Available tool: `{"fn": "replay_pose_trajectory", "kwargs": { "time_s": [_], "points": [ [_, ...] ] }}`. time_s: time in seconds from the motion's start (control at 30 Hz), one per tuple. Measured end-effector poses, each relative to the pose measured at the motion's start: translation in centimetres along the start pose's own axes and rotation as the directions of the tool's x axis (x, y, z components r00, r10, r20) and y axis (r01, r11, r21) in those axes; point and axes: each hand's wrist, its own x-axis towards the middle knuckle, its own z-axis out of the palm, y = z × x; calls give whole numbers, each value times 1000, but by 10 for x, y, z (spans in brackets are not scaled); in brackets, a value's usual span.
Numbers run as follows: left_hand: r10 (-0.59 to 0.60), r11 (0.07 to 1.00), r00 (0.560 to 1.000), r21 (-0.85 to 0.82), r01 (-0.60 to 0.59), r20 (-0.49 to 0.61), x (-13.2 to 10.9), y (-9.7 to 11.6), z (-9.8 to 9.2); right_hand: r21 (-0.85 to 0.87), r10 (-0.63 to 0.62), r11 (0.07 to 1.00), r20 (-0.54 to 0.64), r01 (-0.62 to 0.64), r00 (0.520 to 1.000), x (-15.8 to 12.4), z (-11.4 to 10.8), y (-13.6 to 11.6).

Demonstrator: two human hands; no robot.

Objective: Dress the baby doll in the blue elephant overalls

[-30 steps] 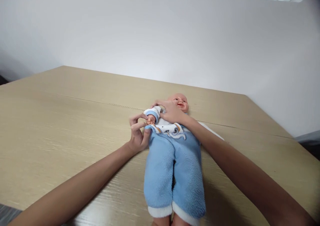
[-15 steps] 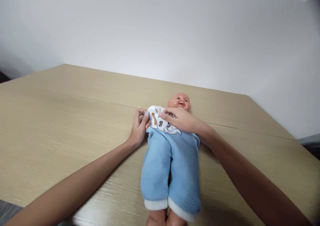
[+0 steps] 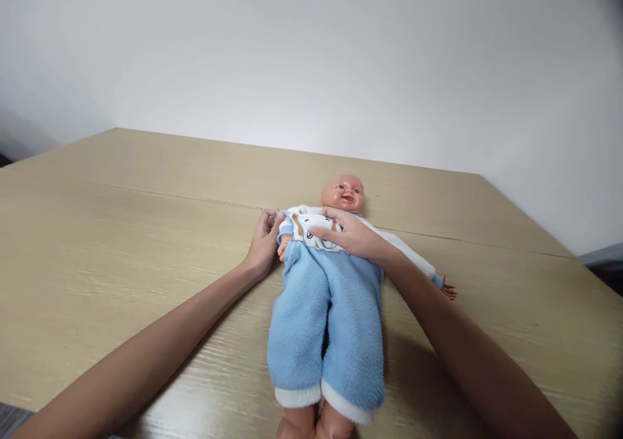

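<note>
While resting a loosely spread right hand on the chest of the face-up doll, got left hand curled narrow at doll's sleeve, can't tell if pinching, with table under doll

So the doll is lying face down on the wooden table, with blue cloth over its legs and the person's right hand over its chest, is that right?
Not quite: the doll lies face up on the wooden table, as the head view shows, with blue cloth over its legs and the right hand over its chest.
</note>
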Motion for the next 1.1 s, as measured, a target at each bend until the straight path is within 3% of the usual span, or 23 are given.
{"fn": "replay_pose_trajectory", "kwargs": {
  "time_s": [0.13, 0.33, 0.67, 0.9, 1.1],
  "points": [
    [15, 996, 999, 87, -17, 30, 1, 3, -3, 168, 29, 985, 16, -31, 999, -2, -4, 4],
    [-151, 985, 976, -56, 161, 158, 4, 14, 6, 259, 2, 966, 6, -3, 1000, -2, -4, 14],
    [-178, 983, 943, 15, 181, 282, 47, 5, 16, 507, 123, 855, 9, -110, 992, -7, -14, 28],
    [-207, 978, 933, 82, 191, 295, 50, 7, 5, 551, 144, 828, -25, -107, 989, -7, -12, 29],
    [-216, 972, 928, 159, 174, 303, 57, 15, 18, 562, 145, 820, -24, -107, 989, -9, -13, 32]
  ]
}}
